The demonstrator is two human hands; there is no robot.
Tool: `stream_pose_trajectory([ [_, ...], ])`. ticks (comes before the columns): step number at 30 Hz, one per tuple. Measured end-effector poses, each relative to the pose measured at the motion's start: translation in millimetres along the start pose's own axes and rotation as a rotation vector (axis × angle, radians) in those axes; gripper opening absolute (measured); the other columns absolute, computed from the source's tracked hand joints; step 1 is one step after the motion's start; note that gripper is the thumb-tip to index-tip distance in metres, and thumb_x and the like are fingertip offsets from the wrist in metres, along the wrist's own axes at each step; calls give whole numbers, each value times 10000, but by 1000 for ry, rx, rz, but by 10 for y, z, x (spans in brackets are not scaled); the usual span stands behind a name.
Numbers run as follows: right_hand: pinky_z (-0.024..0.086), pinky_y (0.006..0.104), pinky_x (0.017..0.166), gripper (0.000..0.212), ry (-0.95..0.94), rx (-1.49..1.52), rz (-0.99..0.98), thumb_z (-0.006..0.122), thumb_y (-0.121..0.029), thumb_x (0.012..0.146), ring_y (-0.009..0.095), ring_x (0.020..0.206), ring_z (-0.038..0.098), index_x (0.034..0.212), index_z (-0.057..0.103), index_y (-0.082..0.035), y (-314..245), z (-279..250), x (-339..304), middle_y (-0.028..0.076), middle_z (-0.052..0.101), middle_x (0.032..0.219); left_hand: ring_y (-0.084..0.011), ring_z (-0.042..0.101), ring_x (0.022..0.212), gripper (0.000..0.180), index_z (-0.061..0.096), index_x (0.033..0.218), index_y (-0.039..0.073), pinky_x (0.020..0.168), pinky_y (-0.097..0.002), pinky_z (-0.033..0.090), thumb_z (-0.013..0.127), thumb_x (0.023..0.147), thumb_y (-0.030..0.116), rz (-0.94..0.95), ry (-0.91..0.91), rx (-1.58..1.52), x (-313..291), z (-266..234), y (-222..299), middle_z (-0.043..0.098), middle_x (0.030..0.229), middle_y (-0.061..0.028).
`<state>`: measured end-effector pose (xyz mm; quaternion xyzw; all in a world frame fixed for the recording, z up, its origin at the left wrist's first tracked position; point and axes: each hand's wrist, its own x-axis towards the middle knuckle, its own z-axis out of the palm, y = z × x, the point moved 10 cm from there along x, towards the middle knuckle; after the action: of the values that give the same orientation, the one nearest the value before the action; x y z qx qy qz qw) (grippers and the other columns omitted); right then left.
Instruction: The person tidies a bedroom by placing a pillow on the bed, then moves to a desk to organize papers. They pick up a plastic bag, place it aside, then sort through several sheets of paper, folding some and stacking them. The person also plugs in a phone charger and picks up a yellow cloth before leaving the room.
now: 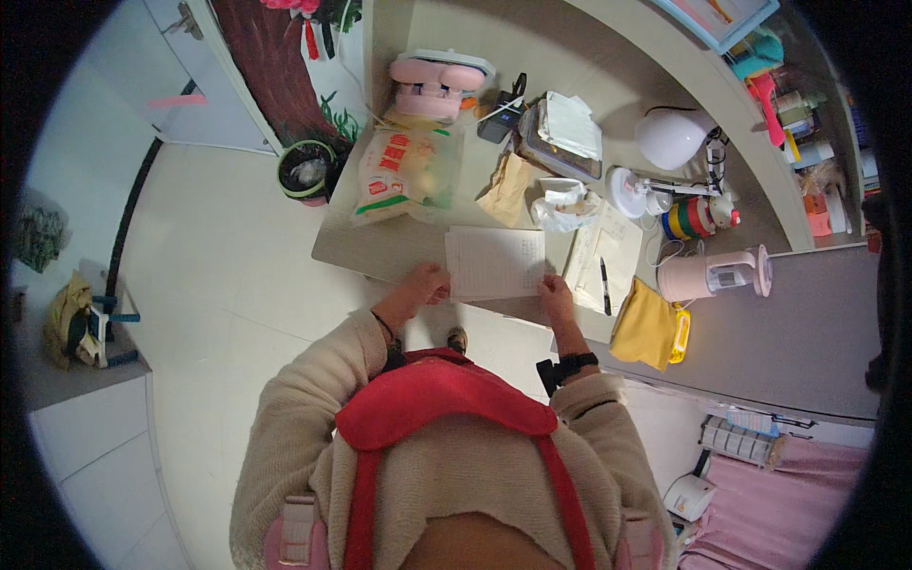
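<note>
A white sheet of paper [489, 266] with faint lines and some writing at its right side is at the desk's front edge. My left hand [425, 288] is closed at its left edge, fingers curled. At the opposite edge my right hand [556, 296] grips the sheet's lower right side, with a dark band on the wrist. Whether the sheet rests on the desk or is slightly lifted, I cannot tell. Just right of it, a black pen [605, 287] lies on an open notebook [608, 247].
Behind the sheet are a printed plastic bag [408, 176], a brown paper piece [505, 187] and a lidded container [560, 142]. On the right stand a white lamp [670, 138], a pink kettle [712, 275] and a yellow pouch [644, 328]. A plant pot [309, 171] stands left.
</note>
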<state>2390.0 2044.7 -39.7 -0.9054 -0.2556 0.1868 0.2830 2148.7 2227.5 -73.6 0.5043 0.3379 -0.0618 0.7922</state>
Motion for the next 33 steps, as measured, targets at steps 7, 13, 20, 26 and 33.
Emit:
stream_pose_trajectory([
  [7,471,283,665,302,-151,256,50,560,-162,773,160,756,581,1013,560,21,232,168,50,94,613,832,-163,580,609,344,550,926,17,528,-291,464,533,822,344,-10,118,-155,74,100,-15,596,824,-77],
  [13,464,335,761,325,-183,269,29,596,-181,766,239,846,593,1043,573,-13,337,187,177,136,624,883,-237,570,610,270,579,800,-1,564,-324,454,566,795,269,312,389,535,-125,24,490,585,757,-112],
  [20,460,322,754,379,-153,864,-11,686,-156,722,201,861,575,1031,569,29,70,93,109,82,620,877,-309,551,679,121,569,851,11,632,-333,443,554,802,120,717,542,664,-478,178,871,568,764,-144],
  [26,454,296,815,265,-411,405,-73,620,-85,773,173,931,558,1014,588,22,-149,48,24,85,591,1026,-306,598,772,111,570,893,33,691,-366,463,523,797,60,685,658,570,-542,62,883,607,819,-149],
  [33,464,310,720,207,-190,252,-582,575,-136,803,189,791,597,987,602,-45,-525,-74,-176,113,631,852,-312,599,863,202,541,992,58,741,-347,470,495,797,32,822,506,659,-391,238,756,612,896,-145],
])
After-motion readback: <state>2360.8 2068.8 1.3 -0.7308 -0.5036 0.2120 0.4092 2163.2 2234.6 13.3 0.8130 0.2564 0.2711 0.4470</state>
